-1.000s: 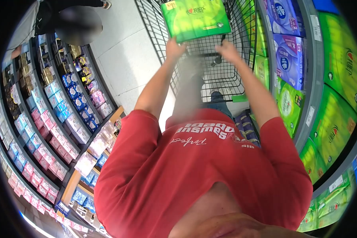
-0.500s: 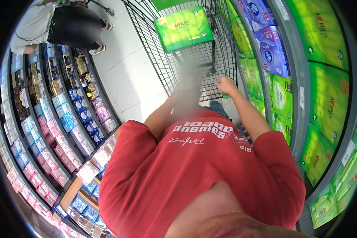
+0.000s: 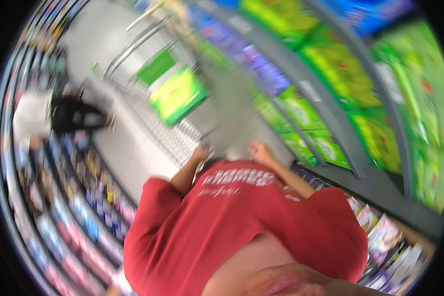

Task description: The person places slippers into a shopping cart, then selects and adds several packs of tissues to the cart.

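A shopping cart (image 3: pixel 155 133) stands ahead of my body, holding a green-and-yellow pack (image 3: pixel 177 96) near its middle. Behind that pack is a plain green panel (image 3: pixel 155 67). My left hand (image 3: pixel 200 154) is closed at the near left corner of the cart. To its right, my right hand (image 3: pixel 259 151) has its fingers curled in front of my red shirt. A grey smear covers the space between and beyond my hands, so what they grip cannot be made out.
Shelves of green packs (image 3: pixel 338 66) and purple packs (image 3: pixel 266 69) line the right side. Small pink and blue packs fill the left shelves (image 3: pixel 74 222). A person (image 3: pixel 49 114) in a white top and black trousers stands at the left. Pale floor (image 3: pixel 133 153) runs beside the cart.
The view has turned and is now blurred. The cart appears farther left and tilted, and the person at the left sits lower in view. My left hand now shows; my right hand appears lower and farther left.
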`<state>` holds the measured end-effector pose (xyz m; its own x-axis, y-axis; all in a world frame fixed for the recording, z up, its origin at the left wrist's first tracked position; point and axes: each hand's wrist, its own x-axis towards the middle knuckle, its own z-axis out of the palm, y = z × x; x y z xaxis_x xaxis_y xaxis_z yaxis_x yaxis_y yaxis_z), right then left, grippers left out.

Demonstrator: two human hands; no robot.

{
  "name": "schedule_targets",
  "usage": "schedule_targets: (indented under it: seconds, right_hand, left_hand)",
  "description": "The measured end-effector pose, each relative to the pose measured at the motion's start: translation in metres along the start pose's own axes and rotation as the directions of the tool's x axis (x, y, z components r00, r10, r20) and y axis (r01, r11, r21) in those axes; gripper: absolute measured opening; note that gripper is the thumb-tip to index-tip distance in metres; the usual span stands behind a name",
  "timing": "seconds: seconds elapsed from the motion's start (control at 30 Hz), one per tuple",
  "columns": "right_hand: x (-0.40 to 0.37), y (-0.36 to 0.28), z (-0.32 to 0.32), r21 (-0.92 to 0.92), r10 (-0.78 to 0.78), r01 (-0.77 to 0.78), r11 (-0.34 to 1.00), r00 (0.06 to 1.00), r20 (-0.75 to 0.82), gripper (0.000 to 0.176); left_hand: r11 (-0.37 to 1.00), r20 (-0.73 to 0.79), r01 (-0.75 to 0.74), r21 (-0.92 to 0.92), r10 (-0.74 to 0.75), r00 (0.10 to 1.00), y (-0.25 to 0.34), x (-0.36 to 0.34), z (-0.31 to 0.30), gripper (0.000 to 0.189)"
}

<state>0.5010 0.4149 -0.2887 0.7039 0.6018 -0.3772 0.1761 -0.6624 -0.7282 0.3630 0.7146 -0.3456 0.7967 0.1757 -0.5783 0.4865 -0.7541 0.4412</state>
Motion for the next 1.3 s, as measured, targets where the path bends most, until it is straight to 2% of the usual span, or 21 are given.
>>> schedule_targets:
  seconds: [0.03,0.07,0.1,0.13,0.17,0.23,0.3,0.37,0.43,0.5,0.57,0.63,0.7,0.73,0.8,0.83,0.9,0.93,1.03,1.13,1.3]
  right_hand:
    - [-0.014,0.002,-0.013,-0.025,0.026,-0.026,0.999,1.0,-0.014,0.043]
    - [-0.029,0.002,-0.022,0.016,0.012,-0.011,1.0,0.995,-0.098,0.043]
    - [-0.037,0.004,-0.035,0.058,-0.003,0.013,0.998,0.985,-0.171,0.044]
    - [-0.042,0.007,-0.054,0.067,0.031,-0.013,0.998,0.963,-0.266,0.044]
    - [-0.047,0.007,-0.069,0.078,0.048,-0.026,0.997,0.953,-0.301,0.044]
    - [-0.055,-0.002,-0.1,0.1,0.069,-0.034,0.994,0.927,-0.368,0.044]
    - [-0.064,-0.022,-0.148,0.141,0.073,0.0,0.99,0.856,-0.511,0.043]
    - [-0.082,-0.064,-0.205,0.084,-0.002,0.075,0.994,0.756,-0.655,0.042]
    - [-0.1,-0.095,-0.26,0.027,0.005,0.018,0.999,0.74,-0.672,0.042]
    - [-0.125,-0.129,-0.301,-0.148,-0.192,0.125,0.981,0.5,-0.844,0.039]
    - [-0.146,-0.145,-0.342,-0.239,-0.299,0.226,0.944,0.284,-0.911,0.037]
    - [-0.167,-0.167,-0.377,-0.358,-0.365,0.174,0.917,0.004,-0.931,0.037]
    - [-0.186,-0.181,-0.405,-0.483,-0.459,0.052,0.874,-0.238,-0.856,0.042]
    - [-0.189,-0.184,-0.415,-0.486,-0.462,0.05,0.872,-0.24,-0.854,0.042]
    - [-0.191,-0.186,-0.431,-0.427,-0.384,0.012,0.904,-0.419,-0.823,0.052]
    - [-0.188,-0.182,-0.438,-0.433,-0.389,0.013,0.901,-0.418,-0.821,0.052]
    - [-0.177,-0.162,-0.453,-0.351,-0.261,0.24,0.905,-0.338,-0.904,0.062]
    - [-0.177,-0.157,-0.459,-0.2,-0.152,0.242,0.949,-0.203,-0.967,0.065]
    - [-0.183,-0.172,-0.46,-0.024,-0.007,0.184,0.983,-0.093,-0.996,0.066]
    - [-0.182,-0.171,-0.466,-0.071,-0.052,0.243,0.967,-0.085,-0.995,0.054]
    - [-0.184,-0.172,-0.467,-0.048,-0.039,0.457,0.888,-0.029,-0.999,0.062]
  left_hand:
    - [0.996,-0.051,0.011,-0.085,-0.015,0.999,-0.01,0.018,0.02,0.043]
    - [0.978,0.121,-0.21,0.012,0.207,0.971,-0.014,0.038,0.02,0.04]
    - [0.973,0.017,-0.214,-0.083,0.216,0.976,0.006,0.041,0.009,0.038]
    - [0.922,0.018,-0.378,0.089,0.378,0.926,0.007,0.064,0.009,0.037]
    - [0.96,0.022,-0.134,-0.246,0.144,0.989,0.048,0.056,-0.021,0.037]
    - [0.953,-0.046,-0.207,-0.221,0.201,0.978,0.124,0.053,-0.07,0.04]
    - [0.887,-0.063,-0.382,-0.259,0.379,0.923,0.179,0.073,-0.107,0.043]
    - [0.775,-0.187,-0.613,-0.152,0.586,0.788,0.259,0.063,-0.163,0.043]
    - [0.587,-0.307,-0.807,-0.061,0.758,0.575,0.342,0.041,-0.215,0.043]
    - [0.438,-0.418,-0.899,0.009,0.819,0.394,0.413,0.012,-0.255,0.044]
    - [0.241,-0.47,-0.953,0.181,0.873,0.132,0.474,-0.017,-0.289,0.048]
    - [0.085,-0.547,-0.956,0.28,0.833,-0.086,0.521,-0.038,-0.31,0.055]
    - [-0.012,-0.618,-0.955,0.297,0.76,-0.202,0.557,-0.051,-0.324,0.06]
    - [-0.015,-0.619,-0.954,0.299,0.758,-0.205,0.572,-0.053,-0.328,0.06]
    - [-0.048,-0.711,-0.979,0.198,0.68,-0.177,0.597,-0.051,-0.334,0.062]
    - [-0.048,-0.715,-0.979,0.201,0.676,-0.179,0.607,-0.046,-0.336,0.062]
    - [-0.114,-0.599,-0.93,-0.35,0.791,0.129,0.625,-0.03,-0.34,0.06]
    - [-0.115,-0.603,-0.93,-0.348,0.787,0.128,0.633,-0.023,-0.342,0.06]
    - [0.248,-0.31,-0.759,-0.602,0.803,0.509,0.645,-0.014,-0.351,0.044]
    - [0.221,-0.328,-0.746,-0.629,0.794,0.512,0.648,-0.016,-0.35,0.038]
    - [0.184,-0.348,-0.778,-0.6,0.816,0.461,0.644,-0.025,-0.351,0.035]
